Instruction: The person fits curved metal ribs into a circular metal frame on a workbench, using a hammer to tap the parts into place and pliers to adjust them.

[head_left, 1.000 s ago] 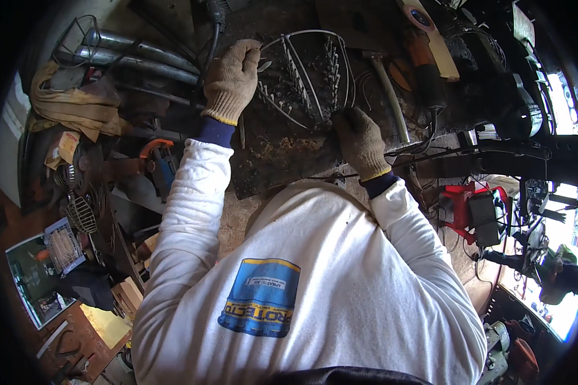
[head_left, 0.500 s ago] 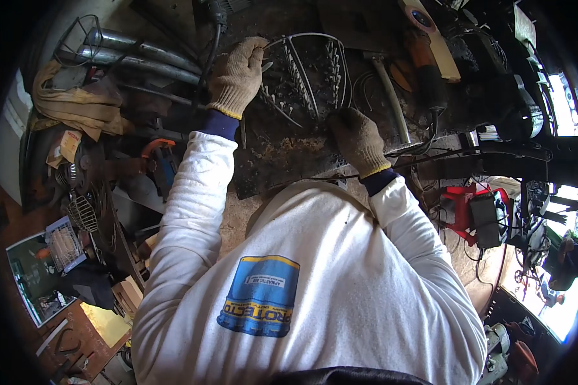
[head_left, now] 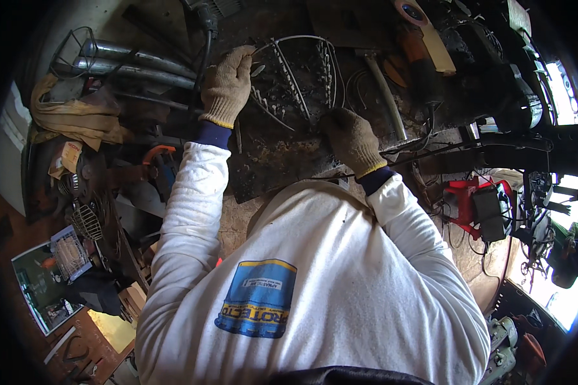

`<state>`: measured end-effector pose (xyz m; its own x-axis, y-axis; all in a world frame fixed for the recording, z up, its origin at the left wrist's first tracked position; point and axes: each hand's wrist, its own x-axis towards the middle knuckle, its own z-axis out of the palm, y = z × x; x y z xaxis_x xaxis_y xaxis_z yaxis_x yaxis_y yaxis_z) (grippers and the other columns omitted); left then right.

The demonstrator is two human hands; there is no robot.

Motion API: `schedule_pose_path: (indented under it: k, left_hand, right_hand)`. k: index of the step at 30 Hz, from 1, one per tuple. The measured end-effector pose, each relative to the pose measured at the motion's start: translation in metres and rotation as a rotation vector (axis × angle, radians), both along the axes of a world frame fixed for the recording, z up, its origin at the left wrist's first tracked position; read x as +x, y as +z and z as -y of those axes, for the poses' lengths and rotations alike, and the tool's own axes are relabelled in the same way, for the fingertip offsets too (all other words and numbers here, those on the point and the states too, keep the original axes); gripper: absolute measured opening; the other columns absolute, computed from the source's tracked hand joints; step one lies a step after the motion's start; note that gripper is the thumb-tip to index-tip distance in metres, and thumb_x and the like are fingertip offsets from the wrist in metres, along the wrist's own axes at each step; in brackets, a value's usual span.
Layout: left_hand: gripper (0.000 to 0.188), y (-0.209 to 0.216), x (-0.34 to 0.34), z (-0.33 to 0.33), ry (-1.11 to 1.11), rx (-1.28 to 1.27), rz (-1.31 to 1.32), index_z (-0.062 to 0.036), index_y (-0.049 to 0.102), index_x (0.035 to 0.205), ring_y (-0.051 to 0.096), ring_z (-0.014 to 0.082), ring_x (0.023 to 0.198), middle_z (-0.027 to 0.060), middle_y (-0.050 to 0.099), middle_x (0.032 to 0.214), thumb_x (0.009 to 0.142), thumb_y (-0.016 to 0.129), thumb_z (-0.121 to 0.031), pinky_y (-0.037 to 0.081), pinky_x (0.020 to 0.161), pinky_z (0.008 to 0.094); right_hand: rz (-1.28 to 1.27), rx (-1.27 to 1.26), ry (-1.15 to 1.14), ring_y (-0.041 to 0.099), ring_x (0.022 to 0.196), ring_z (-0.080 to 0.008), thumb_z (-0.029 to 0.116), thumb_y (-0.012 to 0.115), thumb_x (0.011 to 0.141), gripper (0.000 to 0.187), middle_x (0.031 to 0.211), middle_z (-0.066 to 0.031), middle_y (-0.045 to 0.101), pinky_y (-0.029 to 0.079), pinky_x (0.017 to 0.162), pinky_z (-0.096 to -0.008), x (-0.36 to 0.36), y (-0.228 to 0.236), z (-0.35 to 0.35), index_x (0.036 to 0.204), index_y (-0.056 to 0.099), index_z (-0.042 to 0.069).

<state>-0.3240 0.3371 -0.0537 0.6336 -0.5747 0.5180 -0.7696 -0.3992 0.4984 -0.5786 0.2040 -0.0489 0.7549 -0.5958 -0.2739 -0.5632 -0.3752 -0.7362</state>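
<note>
A curved metal rod frame (head_left: 302, 36) with thin rods lies over the dark workbench top (head_left: 263, 168). Rows of small bead-like lumps run along its straight rods (head_left: 289, 77). My left hand (head_left: 227, 83), in a tan knitted glove, is closed on the upper left end of the curved rod. My right hand (head_left: 352, 138), also gloved, is closed at the frame's lower right, near where the rods come together. Its fingertips are dark and partly hidden, so what they grip cannot be made out.
Right of the frame lie a hammer-like tool (head_left: 385, 96) with a metal handle and an orange and black angle grinder (head_left: 420, 64). Metal pipes (head_left: 138, 70) and a tan cloth (head_left: 77, 119) are at the left. A red plastic stool (head_left: 462, 205) stands at the right.
The whole view has shifted slightly, carrying the bench things a little left. Both hands keep about the same places on or beside the rod frame.
</note>
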Motion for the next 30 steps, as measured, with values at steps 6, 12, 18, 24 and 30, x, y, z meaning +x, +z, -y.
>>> schedule_pose_path:
  k: [6,12,18,24,30]
  left_hand:
    - [0.023,0.002,0.0,-0.001,0.01,0.054,-0.042,-0.0176,0.072,0.119,0.073,0.0334,0.096,0.0108,0.075,0.11,0.103,0.061,-0.03,0.058,0.081,0.0415]
    - [0.027,0.009,-0.021,-0.01,0.072,-0.069,0.124,-0.0116,0.069,0.125,0.073,0.032,0.1,0.0137,0.074,0.116,0.101,0.065,-0.024,0.057,0.086,0.0406]
    - [0.025,0.012,-0.107,-0.064,0.096,-0.127,-0.166,-0.0047,0.068,0.12,0.072,0.0274,0.097,0.0119,0.074,0.108,0.098,0.071,-0.015,0.058,0.083,0.0377]
    - [0.03,-0.02,-0.154,-0.071,-0.116,0.19,-0.141,-0.0114,0.07,0.121,0.07,0.0303,0.104,0.0129,0.069,0.118,0.094,0.074,-0.025,0.058,0.087,0.0395]
    - [0.03,-0.027,-0.149,-0.062,-0.086,0.465,-0.075,-0.0137,0.072,0.119,0.068,0.0333,0.102,0.0122,0.064,0.12,0.093,0.074,-0.029,0.057,0.086,0.0439]
  right_hand:
    - [0.006,-0.021,0.006,0.067,0.11,-0.0417,0.044,0.053,0.1,0.039,0.11,-0.0187,0.073,0.053,0.092,-0.0505,0.0,-0.001,0.0,0.116,0.072,0.013]
    - [0.006,0.033,-0.017,0.069,0.111,-0.038,0.044,0.057,0.098,0.04,0.112,-0.0161,0.074,0.053,0.094,-0.0468,-0.001,-0.002,0.0,0.12,0.072,0.014]
    - [0.144,0.029,-0.085,0.072,0.103,-0.0272,0.034,0.068,0.097,0.037,0.108,-0.0159,0.075,0.054,0.088,-0.0375,-0.025,0.004,0.002,0.12,0.071,0.005]
    - [0.061,-0.178,0.122,0.07,0.104,-0.0355,0.04,0.067,0.096,0.037,0.106,-0.0163,0.074,0.054,0.087,-0.0452,-0.021,0.0,0.004,0.114,0.072,0.008]
    - [-0.058,-0.355,0.244,0.068,0.104,-0.0395,0.045,0.062,0.096,0.037,0.102,-0.0179,0.071,0.054,0.087,-0.0511,-0.009,-0.006,0.002,0.106,0.072,0.01]
